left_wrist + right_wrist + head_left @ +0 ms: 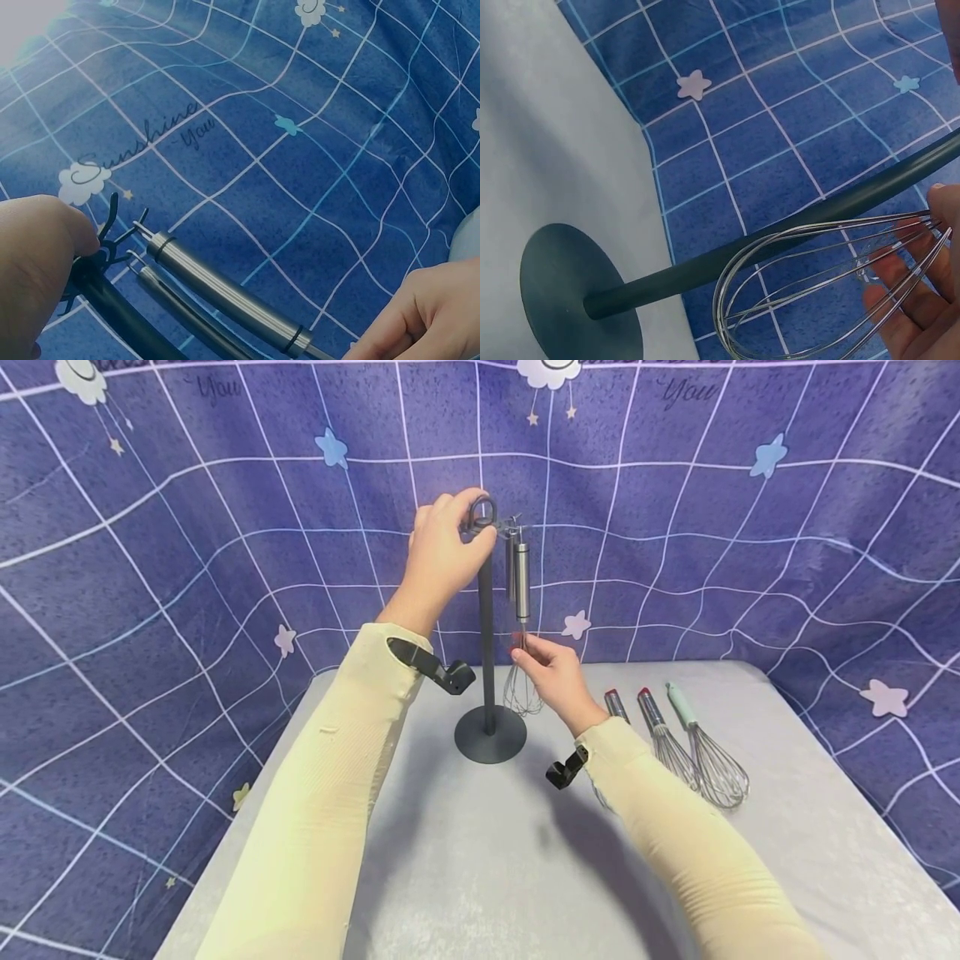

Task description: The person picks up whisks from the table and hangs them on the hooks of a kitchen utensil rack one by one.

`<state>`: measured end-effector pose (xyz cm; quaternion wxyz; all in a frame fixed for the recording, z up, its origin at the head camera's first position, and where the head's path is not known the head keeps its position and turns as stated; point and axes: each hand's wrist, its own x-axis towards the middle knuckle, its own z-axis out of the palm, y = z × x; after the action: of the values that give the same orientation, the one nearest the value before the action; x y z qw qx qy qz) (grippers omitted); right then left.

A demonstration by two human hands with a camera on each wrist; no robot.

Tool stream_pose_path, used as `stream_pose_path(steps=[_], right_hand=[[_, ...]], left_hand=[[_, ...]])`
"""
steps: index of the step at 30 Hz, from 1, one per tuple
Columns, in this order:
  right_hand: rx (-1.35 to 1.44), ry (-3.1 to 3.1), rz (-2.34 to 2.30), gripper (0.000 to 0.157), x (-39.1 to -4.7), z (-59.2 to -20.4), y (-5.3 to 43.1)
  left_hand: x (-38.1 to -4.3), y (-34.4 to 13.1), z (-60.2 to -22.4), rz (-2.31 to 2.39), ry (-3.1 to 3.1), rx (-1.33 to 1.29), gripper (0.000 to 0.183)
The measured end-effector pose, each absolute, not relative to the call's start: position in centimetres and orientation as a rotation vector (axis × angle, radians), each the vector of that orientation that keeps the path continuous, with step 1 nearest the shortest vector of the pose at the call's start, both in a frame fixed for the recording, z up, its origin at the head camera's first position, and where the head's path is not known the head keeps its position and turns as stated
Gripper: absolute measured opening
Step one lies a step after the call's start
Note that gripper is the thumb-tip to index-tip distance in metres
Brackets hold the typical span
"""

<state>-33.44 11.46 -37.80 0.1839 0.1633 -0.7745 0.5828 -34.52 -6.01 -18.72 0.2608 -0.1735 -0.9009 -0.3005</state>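
Observation:
A black stand [487, 643] with a round base [559, 289] stands on the table, with hooks at its top. My left hand [448, 547] grips the top of the stand beside its ring. Two whisks hang from the hooks on the right side. The nearer whisk [522, 583] has a brushed silver handle. The handle of the farther whisk [196, 315] hangs just behind it in the left wrist view. My right hand [555, 677] pinches the nearer whisk where the wires meet below the handle. Its wire loops hang beside the pole, apart from the base.
On the table [465, 860], to the right, lie a mint-handled whisk [681, 705], a silver whisk with a red tip [650, 710], and another red-tipped whisk [616, 705] partly hidden by my right arm. Behind the table hangs a blue grid-patterned cloth [652, 552].

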Motion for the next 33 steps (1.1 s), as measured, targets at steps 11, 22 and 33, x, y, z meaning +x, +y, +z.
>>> stream_pose_path(steps=[11, 22, 33], right_hand=[[0.459, -2.163, 1.710, 0.032, -33.5, -37.8, 11.1], [0.448, -2.198, 1.751, 0.037, -33.6, -38.6, 11.1], [0.470, -2.221, 1.861, 0.041, -31.2, -37.3, 11.2]], left_hand=[[-34.5, -6.0, -18.6, -0.809, -2.440, -0.463, 0.045], [-34.7, -6.0, -18.7, -0.802, -2.445, -0.463, 0.045], [-34.5, -6.0, -18.6, -0.810, -2.445, -0.466, 0.045]])
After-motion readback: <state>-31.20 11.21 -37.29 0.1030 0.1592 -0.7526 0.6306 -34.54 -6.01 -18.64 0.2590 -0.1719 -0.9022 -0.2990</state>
